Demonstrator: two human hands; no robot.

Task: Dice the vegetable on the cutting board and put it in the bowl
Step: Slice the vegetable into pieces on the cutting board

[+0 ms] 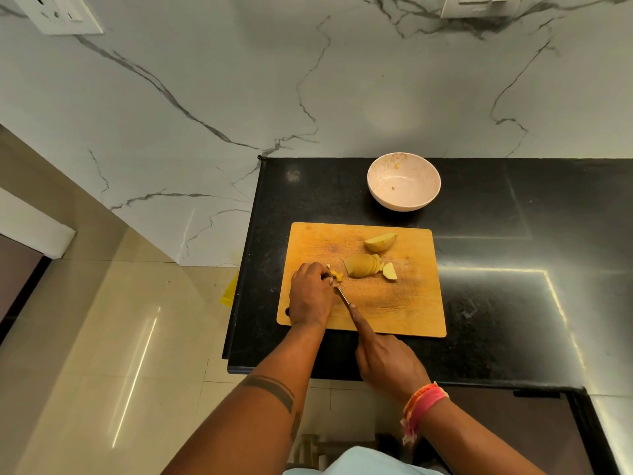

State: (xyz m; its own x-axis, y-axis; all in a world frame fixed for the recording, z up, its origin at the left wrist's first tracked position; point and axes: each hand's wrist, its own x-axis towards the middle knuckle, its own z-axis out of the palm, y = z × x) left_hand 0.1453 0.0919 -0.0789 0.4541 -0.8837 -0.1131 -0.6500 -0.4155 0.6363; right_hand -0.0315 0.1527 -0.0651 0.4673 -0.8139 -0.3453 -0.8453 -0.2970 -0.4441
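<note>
From the head view, a wooden board (394, 303) lies on a black speckled counter (496, 269), its left edge close to the counter's left edge, beyond which the drop to a glossy tiled floor (120, 320) begins. To the right of the board the counter runs on wide and bare. A marble-veined wall (239, 97) closes off the far side.

The left hand (310, 294) sits on the board's near-left part, fingers curled down over small potato bits (337, 276). The right hand (387, 361) grasps a knife (342, 296), forefinger stretched along its spine, the thin blade angled up-left to those bits. A pink and orange band (423, 406) wraps the right wrist.

Mid-board lies a sliced potato half (363, 266), its slices fanned rightward, one loose slice (389, 271) just beside it. A smooth uncut wedge (380, 242) rests farther off. A pale round bowl (404, 181), speckled inside, stands beyond the board's far edge, apart from it.

Two white socket plates sit high on the wall; no writing can be read.
</note>
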